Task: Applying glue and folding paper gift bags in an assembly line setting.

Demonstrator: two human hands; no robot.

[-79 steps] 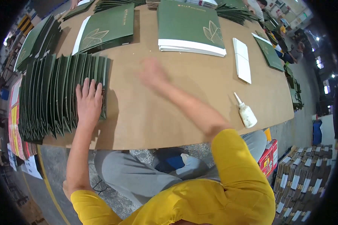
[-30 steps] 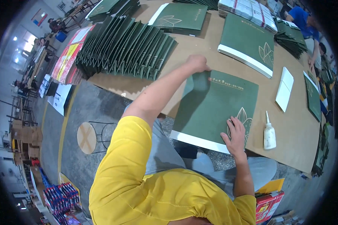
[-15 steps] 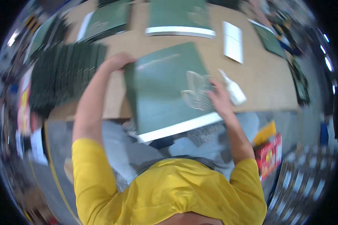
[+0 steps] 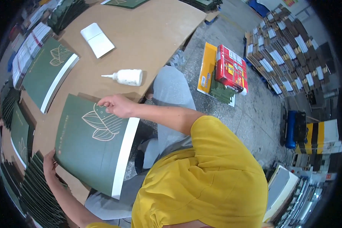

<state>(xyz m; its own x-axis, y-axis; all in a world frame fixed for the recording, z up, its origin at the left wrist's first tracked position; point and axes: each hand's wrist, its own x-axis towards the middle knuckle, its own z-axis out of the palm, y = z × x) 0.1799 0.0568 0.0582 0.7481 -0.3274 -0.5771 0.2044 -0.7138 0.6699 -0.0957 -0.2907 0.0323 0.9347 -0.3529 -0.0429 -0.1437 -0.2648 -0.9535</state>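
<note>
Both hands grip one flat dark green sheet point(image 4: 91, 148) with a pale lotus line drawing and a white strip along one long edge. Right hand point(image 4: 116, 106) sits at the sheet's 1 o'clock corner, fingers curled over the top edge, thumb side pressed on the printed face; the grip reads as a pinch on that edge. Left hand point(image 4: 49, 166) is at the sheet's 8 o'clock edge, fingers wrapped round the border, thumb on top. Sheet lies tilted across the near edge of the brown worktable point(image 4: 148, 34), its white-strip side overhanging the table toward the person's lap.

White glue bottle point(image 4: 127, 76) lies on its side at 12 o'clock from the right hand, nozzle pointing to 9 o'clock, near the table edge, apart from the sheet. Small white folded card point(image 4: 97, 39) lies further on at 12 o'clock, well apart from the bottle. Second green lotus sheet stack point(image 4: 47, 78) lies at 10 o'clock from the held sheet, close by but not touching it. Fanned row of folded green sheets point(image 4: 38, 193) lies just beside the left hand at 6 to 7 o'clock; contact cannot be judged.

Red packet point(image 4: 231, 68) rests on a yellow board on the floor at 2 o'clock. Striped stacked bundles point(image 4: 285, 49) stand beyond it.
</note>
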